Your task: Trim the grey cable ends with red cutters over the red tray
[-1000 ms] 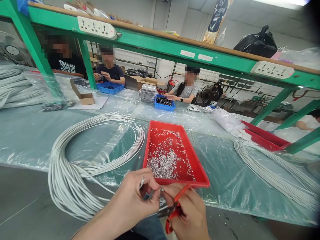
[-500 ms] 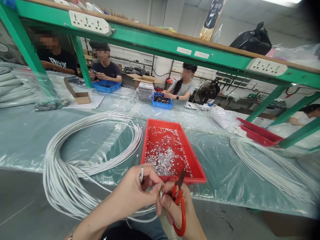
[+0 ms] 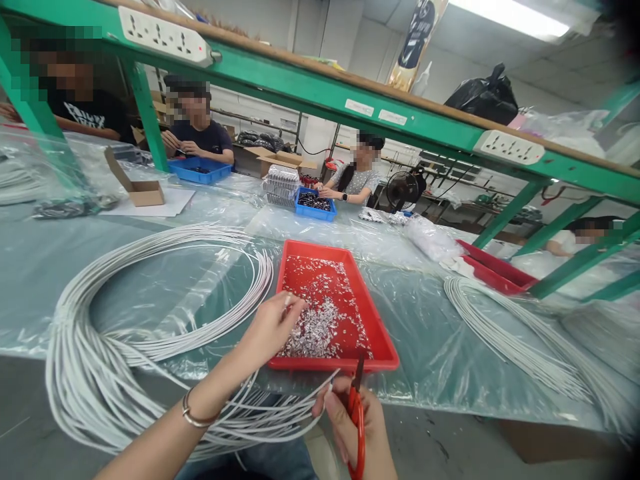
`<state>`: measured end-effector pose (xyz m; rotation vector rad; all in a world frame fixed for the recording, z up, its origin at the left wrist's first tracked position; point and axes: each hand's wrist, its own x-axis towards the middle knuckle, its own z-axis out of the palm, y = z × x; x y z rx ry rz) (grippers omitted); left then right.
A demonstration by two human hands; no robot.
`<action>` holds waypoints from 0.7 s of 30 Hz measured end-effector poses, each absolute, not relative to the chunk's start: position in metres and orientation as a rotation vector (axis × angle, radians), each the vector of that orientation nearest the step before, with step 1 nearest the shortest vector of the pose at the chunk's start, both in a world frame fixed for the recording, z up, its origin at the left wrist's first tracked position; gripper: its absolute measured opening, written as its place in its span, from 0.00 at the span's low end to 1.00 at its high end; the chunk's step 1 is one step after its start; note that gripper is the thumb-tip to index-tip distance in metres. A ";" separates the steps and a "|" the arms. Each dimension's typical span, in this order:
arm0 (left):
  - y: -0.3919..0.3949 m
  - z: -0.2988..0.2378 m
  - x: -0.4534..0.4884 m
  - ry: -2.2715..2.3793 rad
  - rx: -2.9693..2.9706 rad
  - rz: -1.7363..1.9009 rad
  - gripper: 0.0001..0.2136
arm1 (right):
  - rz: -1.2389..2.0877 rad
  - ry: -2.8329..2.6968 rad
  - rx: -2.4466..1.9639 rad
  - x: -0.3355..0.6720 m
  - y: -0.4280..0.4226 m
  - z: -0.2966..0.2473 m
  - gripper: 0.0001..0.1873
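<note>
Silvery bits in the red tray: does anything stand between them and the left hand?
Nothing visible does: the left hand is over the red tray, close to the silvery bits. The scissors in the right hand are off to one side.

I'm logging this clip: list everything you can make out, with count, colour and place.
Near tray: 1, red, mid-bench
Metal pieces: many, silver, inside it
Large cable coil: 1, white, left of it
Cable bundle: 1, white, right of it
Scissors: 1, orange handles, right hand
Far tray: 1, red, far right
Blue trays: 2, blue, far side
Small cardboard box: 1, brown, far left
Power strips: 2, white, green rail
Plastic bag: 1, black, shelf
Fan: 1, black, background
Co-workers: 4, varied tops, beyond
Bracelet: 1, silver, left wrist
Left hand: 1, bare, over near tray
Right hand: 1, bare, before near tray
</note>
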<state>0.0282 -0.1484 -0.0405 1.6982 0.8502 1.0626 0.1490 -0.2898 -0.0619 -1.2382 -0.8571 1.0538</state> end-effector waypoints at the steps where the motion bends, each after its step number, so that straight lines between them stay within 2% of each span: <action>1: -0.148 -0.043 0.026 0.862 1.609 1.076 0.10 | 0.977 -0.881 -1.299 0.154 -0.292 -0.065 0.19; 5: -0.151 -0.046 0.017 0.813 1.212 1.077 0.13 | 0.628 -0.880 -1.467 0.182 -0.296 -0.066 0.18; 8: -0.156 -0.038 0.009 0.716 0.978 1.153 0.14 | 0.521 -0.952 -1.516 0.200 -0.290 -0.060 0.18; 13: -0.172 -0.011 -0.018 0.594 0.823 1.297 0.14 | 0.460 -1.718 -1.765 0.188 -0.269 -0.059 0.17; 15: -0.172 -0.008 -0.031 0.725 0.971 1.286 0.14 | 0.420 -1.872 -1.793 0.177 -0.264 -0.061 0.19; 18: -0.154 -0.022 -0.042 1.262 1.642 1.076 0.15 | 0.455 -1.948 -1.750 0.171 -0.264 -0.065 0.19; 21: -0.123 -0.051 -0.037 1.418 1.916 0.879 0.05 | 0.481 -1.987 -1.746 0.176 -0.270 -0.072 0.22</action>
